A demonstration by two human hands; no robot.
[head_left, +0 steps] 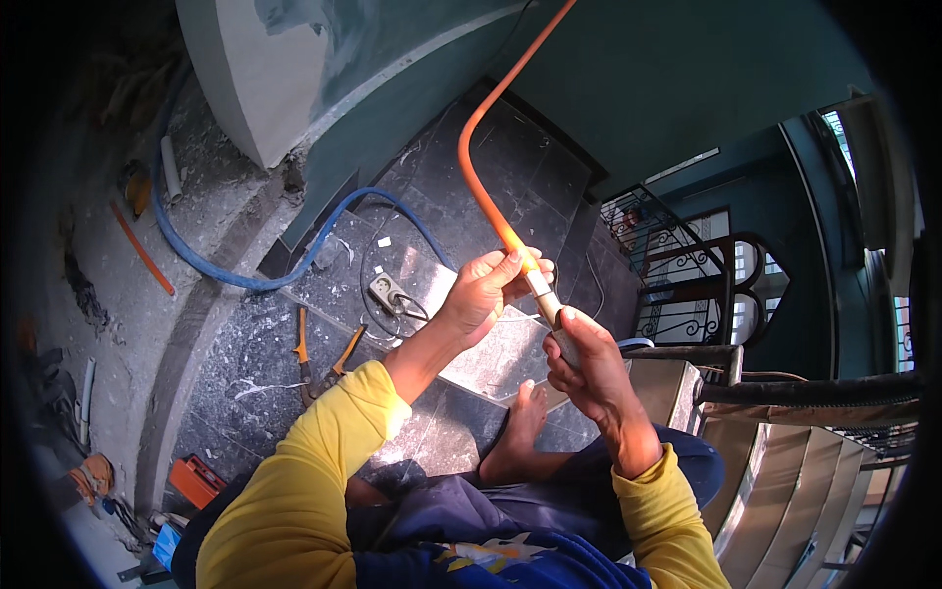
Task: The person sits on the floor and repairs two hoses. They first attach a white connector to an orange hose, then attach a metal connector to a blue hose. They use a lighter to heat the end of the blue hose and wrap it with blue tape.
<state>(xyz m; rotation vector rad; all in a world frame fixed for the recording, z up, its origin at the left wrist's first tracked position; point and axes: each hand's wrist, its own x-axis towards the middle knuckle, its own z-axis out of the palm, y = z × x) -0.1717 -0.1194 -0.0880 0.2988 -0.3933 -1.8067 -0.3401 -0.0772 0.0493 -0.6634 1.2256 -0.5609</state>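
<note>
Orange tube (475, 177) bent down from twelve o'clock; its lower end sat just off centre, toward three. Your left hand (483, 293) pinched that end, thumb and fingers closed, apparently to steady the long free length. Your right hand (595, 371), at four o'clock, had fingers curled round the pale cylinder (549, 307), probably to keep it in line with the tube. Orange-handled tool (341, 355) lay at eight, handles spread; blue hose (235, 281) curved at nine, apart from your grip.

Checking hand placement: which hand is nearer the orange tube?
Left: the left hand grips the orange tube near its lower end; the right hand is past that end, on the beige cylinder.
</note>
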